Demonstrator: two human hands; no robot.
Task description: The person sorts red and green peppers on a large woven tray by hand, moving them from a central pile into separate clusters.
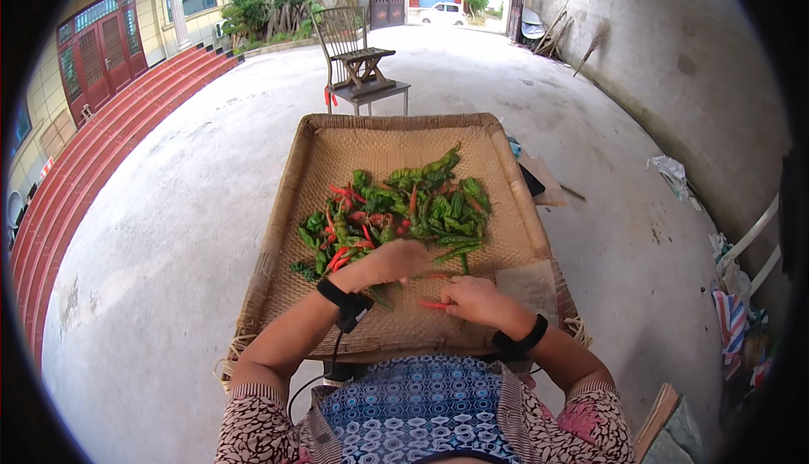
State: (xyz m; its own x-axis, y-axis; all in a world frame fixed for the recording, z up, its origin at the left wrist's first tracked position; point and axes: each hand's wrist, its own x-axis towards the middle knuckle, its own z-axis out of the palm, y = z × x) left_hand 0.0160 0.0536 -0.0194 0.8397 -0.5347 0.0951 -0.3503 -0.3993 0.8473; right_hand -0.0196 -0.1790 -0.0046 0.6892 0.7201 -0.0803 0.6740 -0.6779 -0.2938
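Observation:
A heap of green and red chili peppers (396, 207) lies across the middle of a woven tray (337, 139) with a raised wrapped rim. Over the near edge of the heap reaches my left hand (394, 262); it is smeared by motion, so its fingers do not show clearly. To its right, my right hand (476, 300) is closed on a red chili pepper (432, 304), low over the tray's near half. Another thin red pepper (435, 276) lies between the two hands. Several long green peppers (459, 245) sit just beyond my right hand.
Beyond the tray, a small folding wooden seat (364, 68) rests on a metal-framed chair (396, 89). Red steps (101, 152) run along the left, and a grey wall (674, 51) bounds the right. Bags and a striped cloth (730, 321) lie by that wall.

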